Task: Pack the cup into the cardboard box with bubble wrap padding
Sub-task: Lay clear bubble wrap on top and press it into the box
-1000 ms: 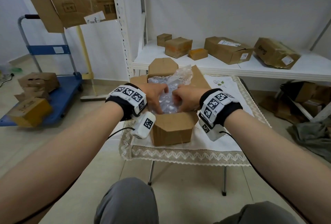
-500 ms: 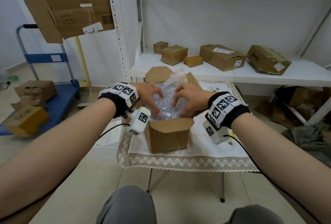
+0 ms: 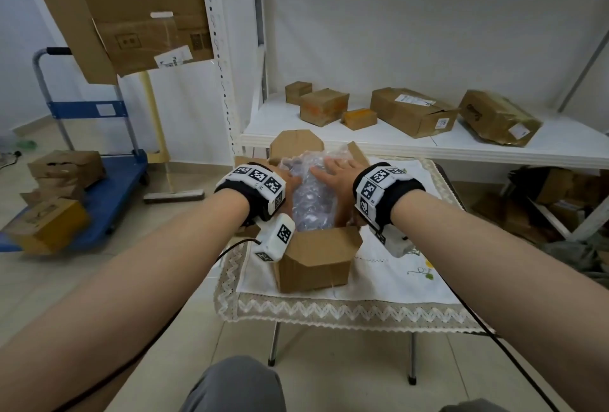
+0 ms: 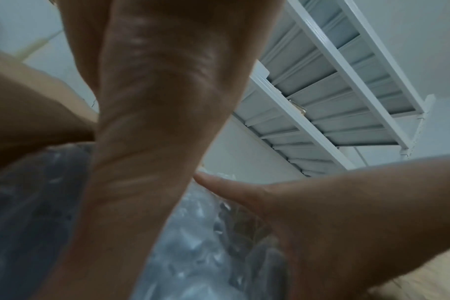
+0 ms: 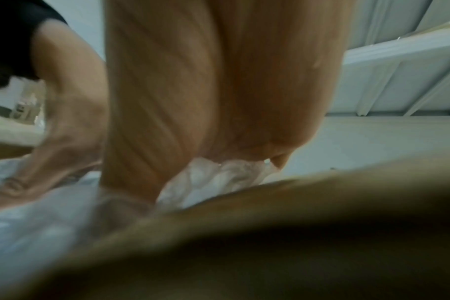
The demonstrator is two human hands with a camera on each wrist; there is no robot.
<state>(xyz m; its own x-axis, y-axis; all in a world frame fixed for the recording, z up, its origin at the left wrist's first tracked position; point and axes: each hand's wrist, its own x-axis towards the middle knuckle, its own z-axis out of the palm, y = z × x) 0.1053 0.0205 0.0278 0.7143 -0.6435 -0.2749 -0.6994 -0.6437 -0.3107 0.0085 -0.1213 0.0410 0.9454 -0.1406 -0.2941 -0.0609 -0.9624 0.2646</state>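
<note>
An open cardboard box stands on the small table, stuffed with clear bubble wrap. The cup is hidden under the wrap. My right hand lies flat on top of the wrap with straight fingers. My left hand presses the wrap's left side and is mostly hidden behind its wrist band. In the left wrist view the left palm sits against the bubble wrap, with the right hand opposite. In the right wrist view the right palm rests on the bubble wrap, behind a blurred box flap.
The box's flaps stand open around the hands. A white embroidered cloth covers the small table. Behind it a white shelf holds several cardboard boxes. A blue trolley with boxes stands on the floor to the left.
Both hands went from curled fingers tucking the wrap to flatter fingers pressing on it. The wrap's raised far end now sits lower in the box.
</note>
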